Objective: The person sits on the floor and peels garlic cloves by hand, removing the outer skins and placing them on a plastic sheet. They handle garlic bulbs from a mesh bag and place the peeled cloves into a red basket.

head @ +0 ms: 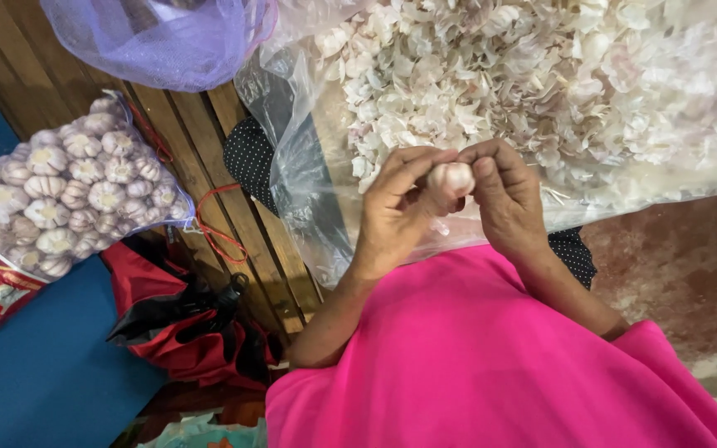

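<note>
In the head view, near the middle of the frame, the left hand [396, 211] and the right hand [504, 195] are meeting over a garlic bulb [451, 177], and both are closing their fingers narrowly around it: the left thumb and forefinger are pinching its left side while the right fingertips are pressing on its right side and top. The bulb is looking small and light, firm at the core but wrapped in dry, papery skin that is likely flaking and sliding under the pads, so a grip on the rounded sides, with the thumbs working at the skin, seems the surest hold; hard squeezing would probably bruise the cloves. Behind the hands, filling the upper right of the frame, a clear plastic bag [300, 166] is lying open and is holding a big heap of garlic skins [558, 83], pale and loose. At the left edge, a mesh bag [178, 199] is bulging with whole garlic bulbs [68, 191], packed tight against each other. At the top left, a purple net bag [159, 41] is sagging, and what is inside it cannot be told. All of these are resting on a wooden slat bench [201, 124]. A pink cloth [475, 357] is covering the person's lap in the lower right, and a red and black bag [184, 323] is lying at the lower left, beside it.
</note>
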